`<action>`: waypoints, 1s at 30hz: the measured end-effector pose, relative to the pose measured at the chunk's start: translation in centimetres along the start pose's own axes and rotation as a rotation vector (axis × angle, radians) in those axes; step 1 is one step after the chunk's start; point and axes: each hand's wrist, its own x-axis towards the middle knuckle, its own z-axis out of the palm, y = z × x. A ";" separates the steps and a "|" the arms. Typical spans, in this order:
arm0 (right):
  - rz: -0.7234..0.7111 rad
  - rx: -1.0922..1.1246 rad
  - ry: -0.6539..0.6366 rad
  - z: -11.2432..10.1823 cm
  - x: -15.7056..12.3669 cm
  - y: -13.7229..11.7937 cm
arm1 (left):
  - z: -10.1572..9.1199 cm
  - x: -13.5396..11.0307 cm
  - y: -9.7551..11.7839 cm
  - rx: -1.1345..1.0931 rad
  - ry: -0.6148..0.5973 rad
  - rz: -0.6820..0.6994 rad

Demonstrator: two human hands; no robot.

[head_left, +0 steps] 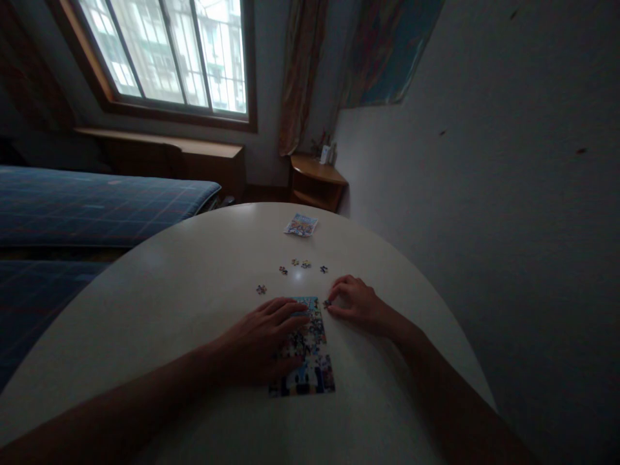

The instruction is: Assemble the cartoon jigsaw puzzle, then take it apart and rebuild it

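A small colourful jigsaw puzzle (310,361) lies flat on the round white table (184,290). My left hand (261,342) rests flat on the puzzle's left side, fingers stretched out. My right hand (356,303) sits just right of the puzzle's top corner, fingertips pinched on a small puzzle piece (327,303) that touches the table. Several loose pieces (303,265) lie scattered beyond the puzzle, and one single piece (261,289) lies to their left.
A small printed packet (301,225) lies near the table's far edge. A wall runs close along the right. A blue bed (92,203) is at left, a wooden corner shelf (317,181) and a window (174,51) beyond.
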 end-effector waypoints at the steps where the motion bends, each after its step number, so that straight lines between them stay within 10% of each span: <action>1: -0.010 0.004 -0.003 -0.1 -0.1 0.0 | 0.0 0.0 0.0 0.000 -0.002 0.005; 30: 0.024 0.456 -0.203 -1.1 -3.1 -4.0 | -1.4 0.1 0.9 -0.019 -0.128 0.265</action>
